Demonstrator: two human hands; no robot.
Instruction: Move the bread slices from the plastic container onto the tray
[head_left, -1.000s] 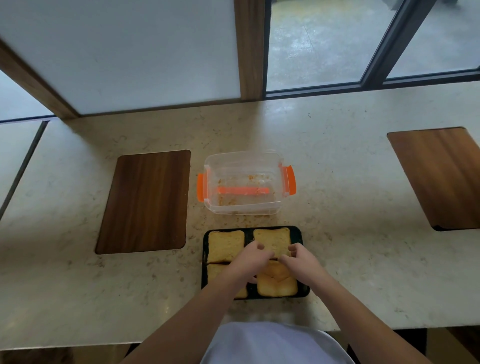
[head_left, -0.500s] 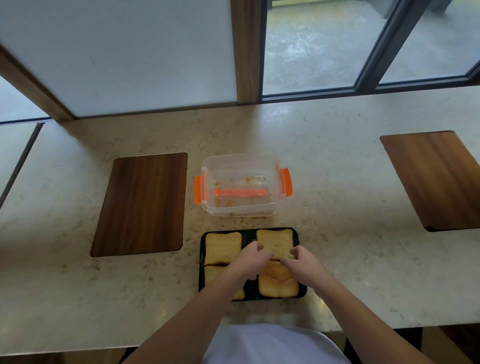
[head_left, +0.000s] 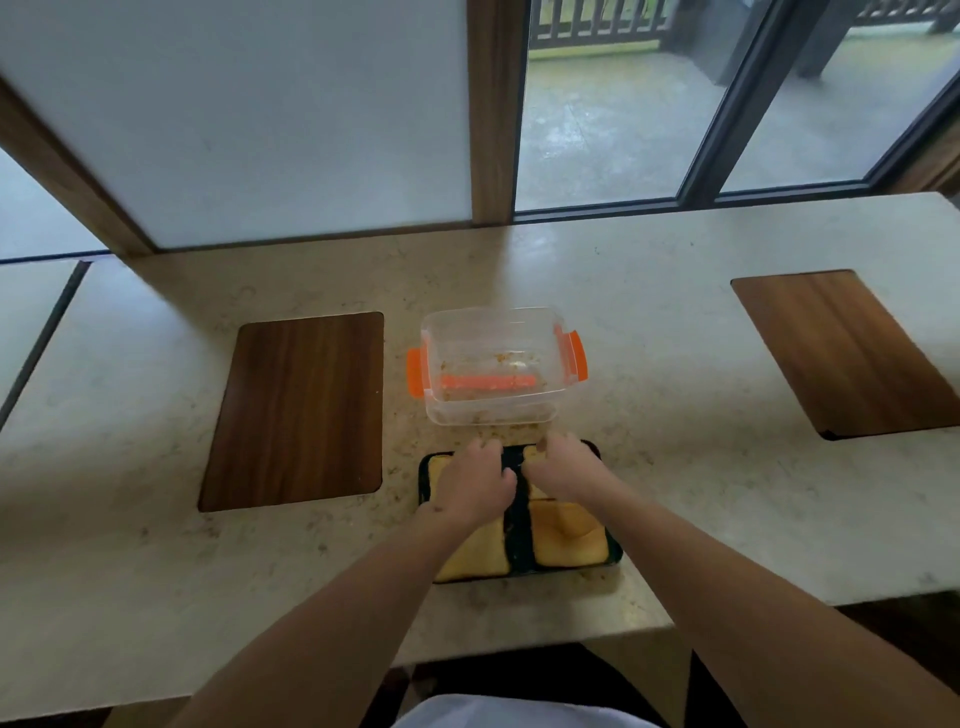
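Observation:
A black tray (head_left: 517, 545) lies on the pale stone counter near its front edge. Two bread slices show on its near half, one at the left (head_left: 478, 558) and one at the right (head_left: 569, 540). My left hand (head_left: 475, 483) and my right hand (head_left: 563, 470) hover side by side over the tray's far half, fingers curled downward, and hide most of the far slices. Whether either hand grips anything is hidden. Just beyond the tray stands the clear plastic container (head_left: 488, 410) with orange clips, holding only crumbs.
A dark wooden board (head_left: 301, 410) is set into the counter left of the container, another wooden board (head_left: 852, 353) at the far right. A wall panel and windows close off the back. Crumbs lie scattered around the tray.
Both hands have slid forward from the middle of the tray to its far edge, closer to the container. The view has tilted up and shows more window.

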